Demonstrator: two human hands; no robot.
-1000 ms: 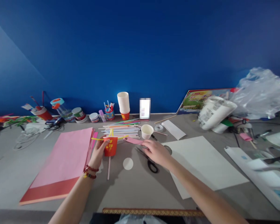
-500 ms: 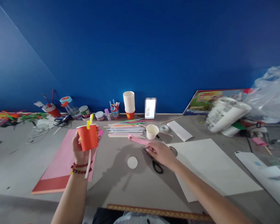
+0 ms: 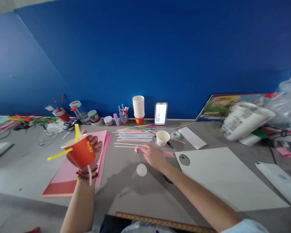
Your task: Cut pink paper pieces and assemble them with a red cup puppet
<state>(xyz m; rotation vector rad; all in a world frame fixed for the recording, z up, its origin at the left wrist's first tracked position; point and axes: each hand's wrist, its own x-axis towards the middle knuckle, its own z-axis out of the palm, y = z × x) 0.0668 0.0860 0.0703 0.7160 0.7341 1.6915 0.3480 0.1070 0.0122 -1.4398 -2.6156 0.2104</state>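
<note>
My left hand (image 3: 97,149) holds up an orange-red paper cup (image 3: 81,152), tilted to the left. Yellow strips (image 3: 60,154) stick out from its side and rim, and a pale straw (image 3: 89,174) hangs below it. On the table my right hand (image 3: 154,157) has its fingers closed on a pink paper strip (image 3: 169,154), near its curled left end. A white paper disc (image 3: 142,170) lies just in front of that hand. Scissors (image 3: 168,179) are mostly hidden beneath my right wrist.
Straws (image 3: 135,136), a small white cup (image 3: 163,138) and a tape roll (image 3: 175,134) lie behind my right hand. White card (image 3: 229,178) with a round hole is at right, pink paper sheets (image 3: 63,174) at left. Stacked cups (image 3: 138,106) stand by the wall.
My right hand has moved left from above the scissors to the pink strip's curled end. My left hand has tipped the cup to the left, so its rim and yellow strips show more.
</note>
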